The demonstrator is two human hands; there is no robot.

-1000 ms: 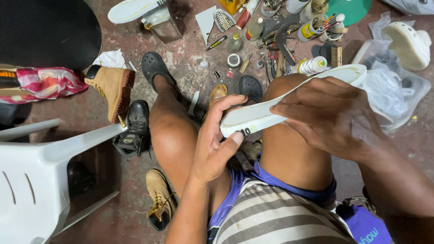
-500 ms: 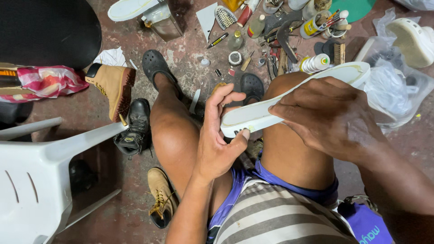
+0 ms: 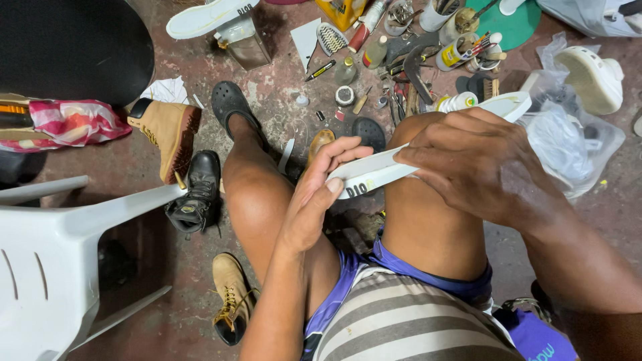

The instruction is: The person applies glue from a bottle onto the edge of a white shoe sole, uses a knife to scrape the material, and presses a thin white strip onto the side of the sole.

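I'm sitting with both knees up, and across them I hold a long white shoe sole [image 3: 401, 157], lying slantwise from low on my left to high on my right. My left hand [image 3: 314, 194] takes its near end: the thumb presses on the sole's edge and the fingers curl over the top, so that grip is pinching the sole. My right hand [image 3: 468, 160] lies over the middle of the sole above my right knee, fingers closed down on it, pressing it; the far tip of the sole pokes out past my knuckles.

Down on the floor [image 3: 281, 100], between my feet in dark clogs [image 3: 231, 103], tools and small bottles lie scattered. To my left a tan boot [image 3: 167, 134] lies on its side, with a black boot [image 3: 194, 194] just beside it and another tan boot [image 3: 231, 297] nearer me. A white plastic chair [image 3: 53, 254] stands at my left. Crumpled clear plastic bags [image 3: 568, 140] sit at my right, a white shoe [image 3: 592, 77] on them.
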